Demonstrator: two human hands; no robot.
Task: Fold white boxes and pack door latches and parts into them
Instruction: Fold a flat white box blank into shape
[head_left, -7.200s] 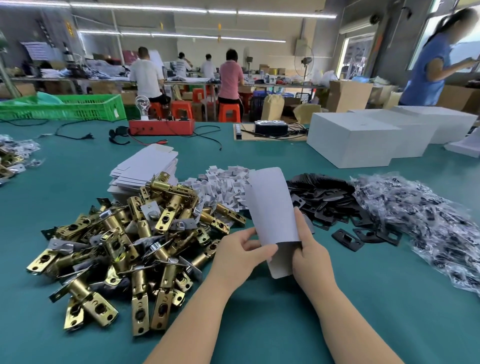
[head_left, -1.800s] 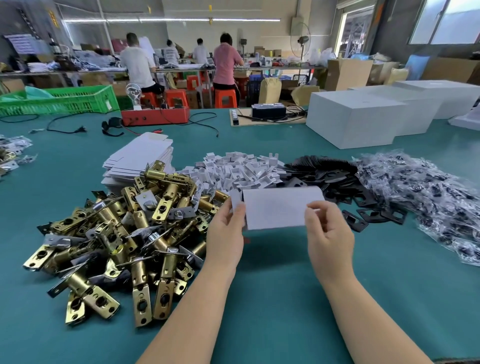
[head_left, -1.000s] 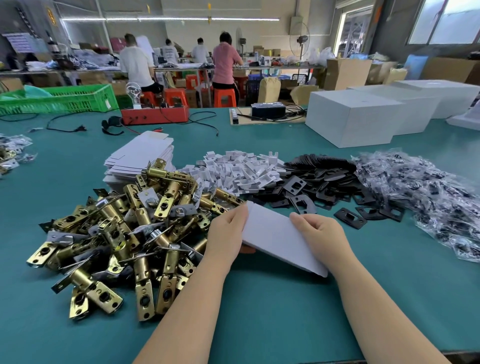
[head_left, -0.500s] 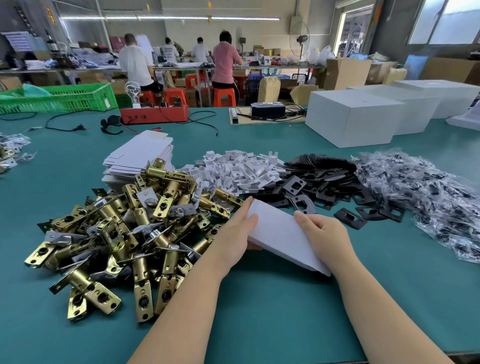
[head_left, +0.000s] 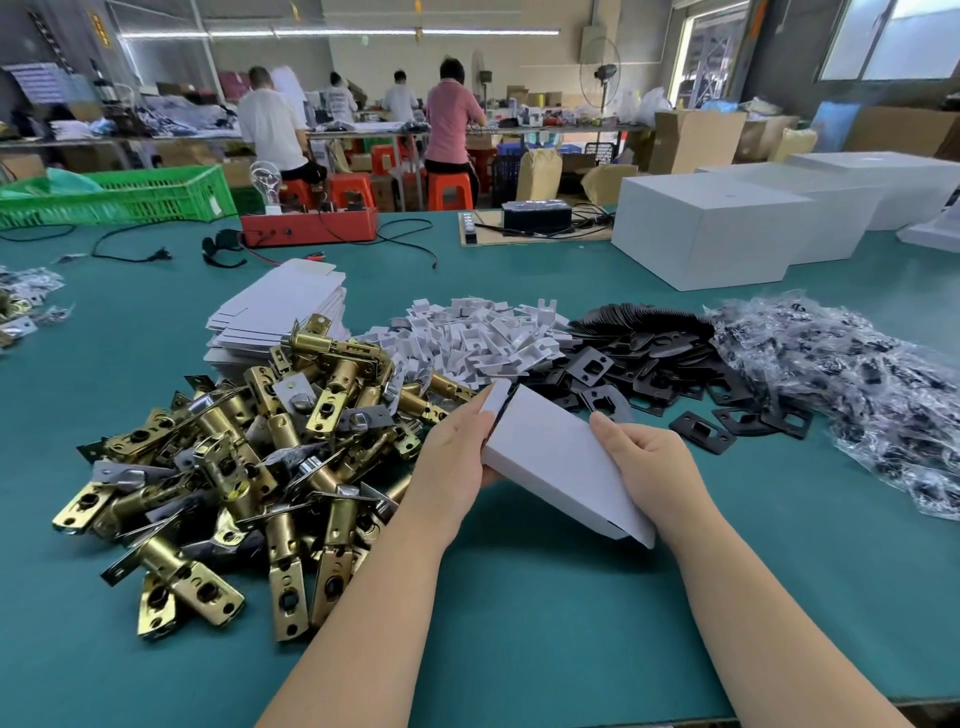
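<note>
Hands hold 1 small white box above a teal table: left hand grips its far end flap, right hand grips its right side. Brass door latches lie heaped left; white card inserts, black strike plates and bagged parts lie beyond. No readable writing.
</note>
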